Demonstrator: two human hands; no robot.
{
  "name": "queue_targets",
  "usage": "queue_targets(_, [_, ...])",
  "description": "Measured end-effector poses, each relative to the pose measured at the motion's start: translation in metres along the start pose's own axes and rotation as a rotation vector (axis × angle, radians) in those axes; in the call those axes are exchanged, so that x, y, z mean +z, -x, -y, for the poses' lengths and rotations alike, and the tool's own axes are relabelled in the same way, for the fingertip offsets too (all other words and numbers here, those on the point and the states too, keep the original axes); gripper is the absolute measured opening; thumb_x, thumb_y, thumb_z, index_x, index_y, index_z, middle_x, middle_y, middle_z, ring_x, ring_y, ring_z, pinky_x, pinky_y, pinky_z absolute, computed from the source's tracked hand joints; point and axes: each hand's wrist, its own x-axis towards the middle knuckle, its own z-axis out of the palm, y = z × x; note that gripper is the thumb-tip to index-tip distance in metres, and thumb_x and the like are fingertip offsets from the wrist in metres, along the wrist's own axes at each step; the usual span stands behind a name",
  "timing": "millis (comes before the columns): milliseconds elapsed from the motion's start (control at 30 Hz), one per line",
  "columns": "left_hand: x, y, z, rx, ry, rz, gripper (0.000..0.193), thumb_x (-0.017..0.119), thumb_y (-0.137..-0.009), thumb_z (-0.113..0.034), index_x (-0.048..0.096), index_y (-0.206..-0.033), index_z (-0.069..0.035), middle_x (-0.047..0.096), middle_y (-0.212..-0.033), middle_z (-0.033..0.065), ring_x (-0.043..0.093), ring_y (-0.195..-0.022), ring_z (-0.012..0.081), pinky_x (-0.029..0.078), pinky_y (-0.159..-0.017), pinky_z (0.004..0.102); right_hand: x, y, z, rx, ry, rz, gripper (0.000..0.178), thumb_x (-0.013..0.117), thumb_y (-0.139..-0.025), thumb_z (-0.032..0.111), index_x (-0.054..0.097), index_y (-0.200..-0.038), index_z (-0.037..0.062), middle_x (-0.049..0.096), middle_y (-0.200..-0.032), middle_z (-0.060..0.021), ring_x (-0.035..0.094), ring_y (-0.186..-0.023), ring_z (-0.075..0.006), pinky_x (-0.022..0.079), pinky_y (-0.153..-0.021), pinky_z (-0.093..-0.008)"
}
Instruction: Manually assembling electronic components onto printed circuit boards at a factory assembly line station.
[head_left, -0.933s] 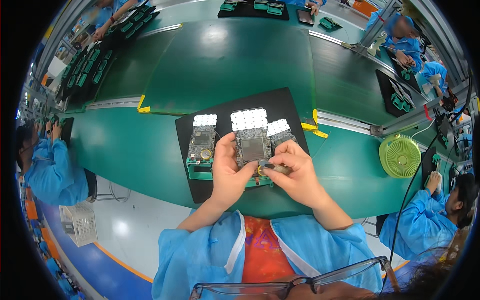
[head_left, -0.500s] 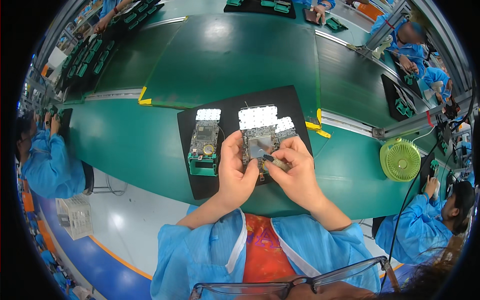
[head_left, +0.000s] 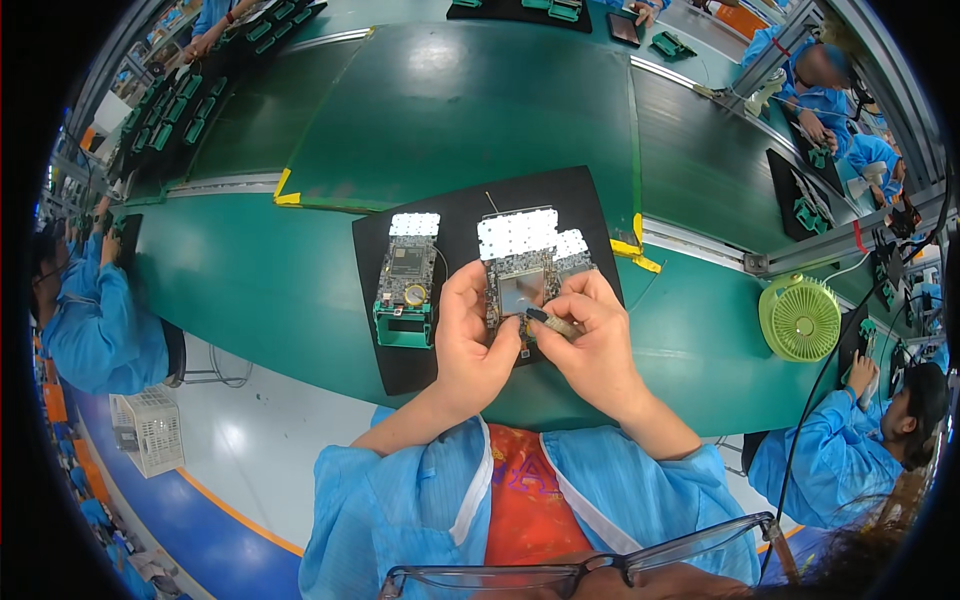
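My left hand [head_left: 472, 335] grips the near left edge of a circuit board [head_left: 517, 235], with its thumb by the lower end. This board has a white keypad sheet at its far end and a shiny metal square in the middle. Pinched in my right hand [head_left: 595, 335] is a small tool with a dark tip and a pale, wrapped-looking handle [head_left: 562, 325]. Its tip is at the lower edge of the metal square; contact cannot be told. Another board [head_left: 574, 250] lies partly hidden behind my right hand. To the left, a board [head_left: 408, 262] with a round yellow cell rests on a green plastic frame [head_left: 404, 328].
A black mat [head_left: 385, 375] lies under the boards on the green table [head_left: 270, 270]. At the right stands a green fan [head_left: 800, 318], with a dark cable [head_left: 812, 400] nearby. Yellow tape [head_left: 635, 250] marks the far panel's corners. Co-workers in blue [head_left: 105, 325] sit on both sides.
My hands, the board and the tool keep nearly the same pose. At the far top, a co-worker's hand has moved off a dark flat panel.
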Motion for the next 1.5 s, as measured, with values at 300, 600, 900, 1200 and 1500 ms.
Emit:
queue_targets(300, [-0.002, -0.001, 0.001, -0.035, 0.026, -0.002, 0.063, 0.052, -0.079, 0.018, 0.029, -0.135, 0.002, 0.045, -0.129, 0.0142, 0.050, -0.119, 0.0196, 0.042, -0.100, 0.0324, 0.000, 0.000, -0.002, -0.027, 0.016, -0.011, 0.012, 0.073, -0.071, 0.001, 0.066, -0.081, -0.0017, 0.051, -0.087, -0.0072, 0.053, -0.076, -0.0157, 0.043, -0.058, -0.0262])
queue_targets(600, [-0.005, -0.005, 0.000, -0.076, 0.021, -0.023, 0.062, 0.053, -0.078, 0.019, 0.031, -0.133, 0.003, 0.046, -0.127, 0.0139, 0.051, -0.117, 0.0203, 0.043, -0.098, 0.0330, -0.013, 0.004, 0.004, 0.097, 0.032, 0.010, 0.033, 0.070, -0.083, 0.014, 0.053, -0.109, 0.0043, 0.060, -0.070, -0.0097, 0.060, -0.057, -0.0245, 0.046, -0.055, -0.0341])
queue_targets(900, [-0.005, -0.005, -0.004, -0.139, 0.043, 0.020, 0.060, 0.053, -0.079, 0.018, 0.033, -0.133, 0.001, 0.047, -0.124, 0.0127, 0.052, -0.108, 0.0166, 0.048, -0.081, 0.0254, -0.032, -0.002, 0.004, 0.119, 0.134, 0.298, 0.017, 0.061, -0.090, 0.010, 0.054, -0.102, 0.0007, 0.062, -0.064, -0.0093, 0.060, -0.056, -0.0157, 0.045, -0.053, -0.0288])
queue_targets(1200, [-0.006, -0.003, -0.003, -0.144, 0.036, 0.063, 0.059, 0.052, -0.079, 0.019, 0.034, -0.133, 0.003, 0.049, -0.125, 0.0134, 0.055, -0.111, 0.0185, 0.046, -0.093, 0.0317, -0.033, -0.002, 0.004, 0.184, 0.042, 0.323, 0.017, 0.063, -0.088, 0.016, 0.056, -0.094, 0.0022, 0.065, -0.066, -0.0121, 0.066, -0.061, -0.0269, 0.047, -0.054, -0.0355])
queue_targets(1500, [-0.006, -0.005, -0.008, -0.165, 0.018, 0.104, 0.056, 0.054, -0.080, 0.017, 0.035, -0.131, 0.003, 0.051, -0.120, 0.0123, 0.056, -0.102, 0.0143, 0.050, -0.079, 0.0254, -0.028, -0.001, 0.004, 0.140, 0.163, 0.240, 0.016, 0.067, -0.084, 0.018, 0.059, -0.082, 0.0041, 0.062, -0.062, -0.0132, 0.063, -0.059, -0.0325, 0.047, -0.053, -0.0392])
